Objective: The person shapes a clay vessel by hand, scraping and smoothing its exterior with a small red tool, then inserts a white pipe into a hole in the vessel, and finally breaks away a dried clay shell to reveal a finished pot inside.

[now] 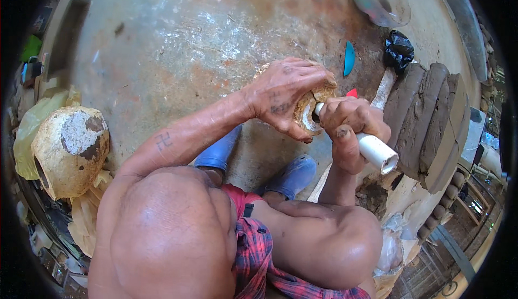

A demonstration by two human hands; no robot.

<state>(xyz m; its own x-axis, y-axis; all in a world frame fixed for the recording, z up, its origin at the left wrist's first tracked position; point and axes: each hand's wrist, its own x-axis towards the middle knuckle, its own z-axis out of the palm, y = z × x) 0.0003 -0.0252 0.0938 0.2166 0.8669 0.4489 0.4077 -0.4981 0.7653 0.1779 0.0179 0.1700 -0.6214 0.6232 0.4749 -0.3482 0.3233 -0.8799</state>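
My left hand point(288, 91) is wrapped over a rough, tan, crusty piece point(301, 117) with a whitish hollow facing right. Its far side is hidden under my fingers. A white plastic tube point(377, 152) is gripped in my right hand point(352, 124), its open end pointing down and right. The tube's other end, with something dark at it, meets the edge of the hollow; whether it touches I cannot tell. A small red thing point(352, 92) shows just beyond my right knuckles, and a turquoise half-round piece point(349, 58) lies on the floor farther off.
To the right stand thick grey-brown clay slabs point(423, 113), beside a pole topped with a black plastic bag point(399, 48). A clear plastic thing point(380, 2) is at the far right. At left sits a large rounded tan shell point(73, 148) with a white patch. Blue clogs point(294, 176) are on my feet.
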